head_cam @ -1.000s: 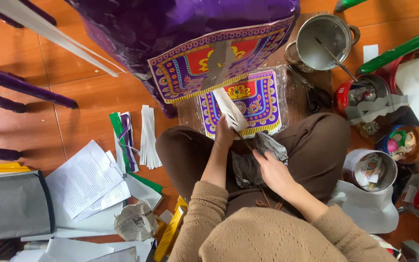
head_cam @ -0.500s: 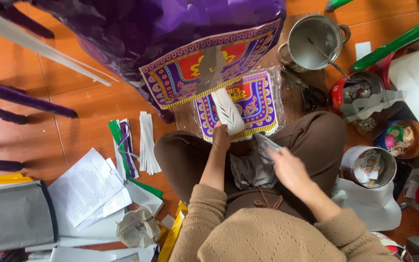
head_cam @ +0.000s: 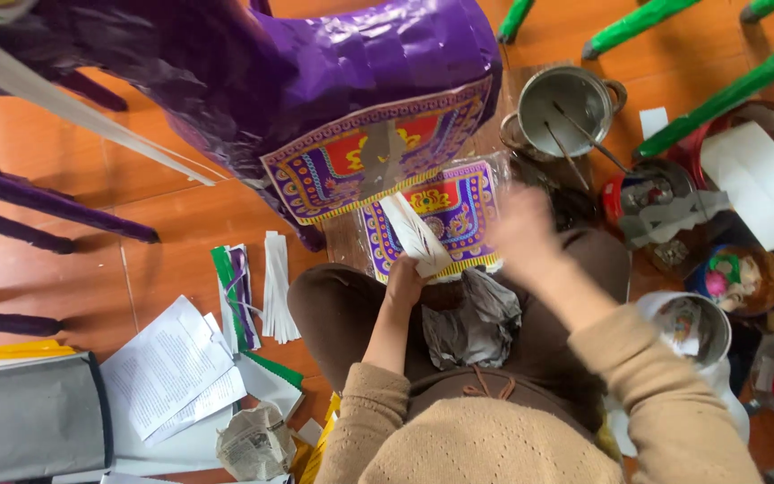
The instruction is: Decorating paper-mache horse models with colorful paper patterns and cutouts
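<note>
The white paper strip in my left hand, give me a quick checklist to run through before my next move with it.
1. Left hand grips the white paper strip: ok, held at its lower end.
2. Right hand steady: not ok, blurred in motion above the lap.
3. Right hand empty: cannot tell, too blurred.
4. Purple paper figure within reach: ok, just ahead of the knees.
5. Steel pot with its sticks upright: ok, standing on the floor to the right of the figure.
6. Lap free: not ok, crumpled grey paper lies there.
</note>
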